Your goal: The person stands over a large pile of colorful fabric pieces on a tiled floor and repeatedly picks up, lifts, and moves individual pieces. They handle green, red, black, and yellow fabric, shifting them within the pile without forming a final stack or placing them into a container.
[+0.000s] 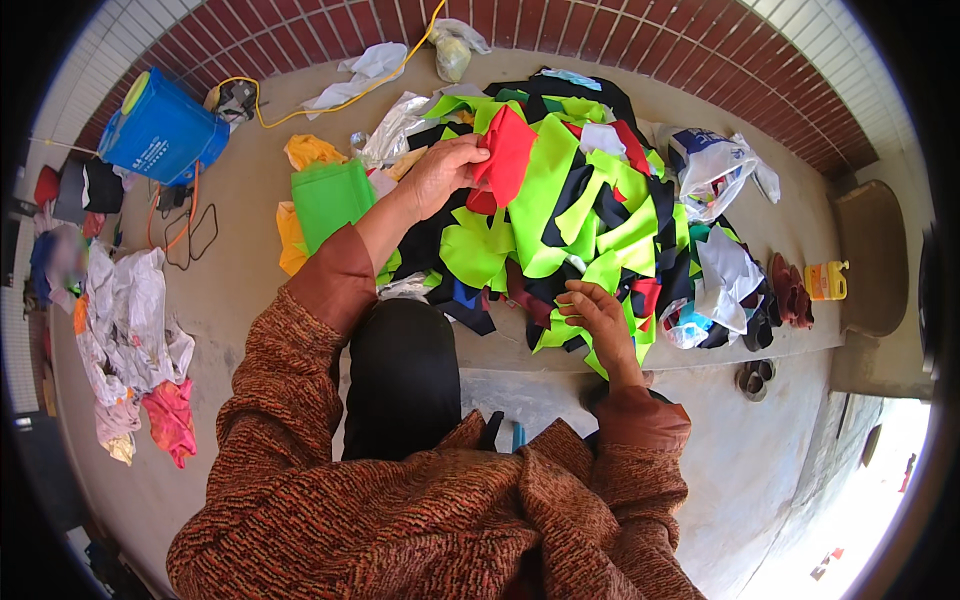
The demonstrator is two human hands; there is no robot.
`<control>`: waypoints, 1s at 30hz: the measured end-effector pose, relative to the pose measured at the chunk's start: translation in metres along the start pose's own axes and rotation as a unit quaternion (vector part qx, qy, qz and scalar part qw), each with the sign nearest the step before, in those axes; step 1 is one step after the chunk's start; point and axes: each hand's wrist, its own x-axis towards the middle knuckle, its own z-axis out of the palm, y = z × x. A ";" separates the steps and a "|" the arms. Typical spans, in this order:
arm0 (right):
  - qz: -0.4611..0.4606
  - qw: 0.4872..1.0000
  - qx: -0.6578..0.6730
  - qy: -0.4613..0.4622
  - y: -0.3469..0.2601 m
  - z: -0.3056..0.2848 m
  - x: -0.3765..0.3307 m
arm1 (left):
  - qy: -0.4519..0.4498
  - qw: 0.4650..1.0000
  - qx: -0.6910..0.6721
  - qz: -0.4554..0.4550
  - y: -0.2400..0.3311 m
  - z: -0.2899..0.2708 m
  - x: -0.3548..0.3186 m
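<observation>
Raised over the left part of a big heap of fabric scraps, my left hand (445, 180) pinches a folded piece of red cloth (507, 160). My right hand (602, 318) hovers at the heap's near edge, fingers loosely bent and apart, with nothing seen in them. Neon yellow-green pieces (542, 200) fill most of the heap, mixed with black scraps (574, 205) and a few red ones. A grey-white scrap (601, 138) lies on top. Left of the heap, under my left forearm, is a bright green bag or sheet (330, 203), partly hidden by the arm.
A blue tank (163, 130) with an orange hose stands at the far left. Crumpled white and pink cloths (135, 310) lie nearer. To the right are a stuffed plastic bag (705, 165), shoes (790, 290) and a yellow jug (826, 281). A tiled wall (560, 25) runs behind.
</observation>
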 end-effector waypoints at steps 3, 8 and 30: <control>-0.055 0.994 0.086 -0.029 -0.012 -0.001 -0.012 | -0.062 0.997 -0.030 -0.020 0.039 0.064 -0.027; -0.170 0.946 0.242 -0.132 -0.026 0.000 -0.031 | -0.147 0.984 0.047 -0.093 0.047 0.120 -0.053; -0.200 0.946 0.224 0.123 -0.002 0.012 -0.100 | -0.088 0.915 0.340 0.198 -0.047 0.186 -0.102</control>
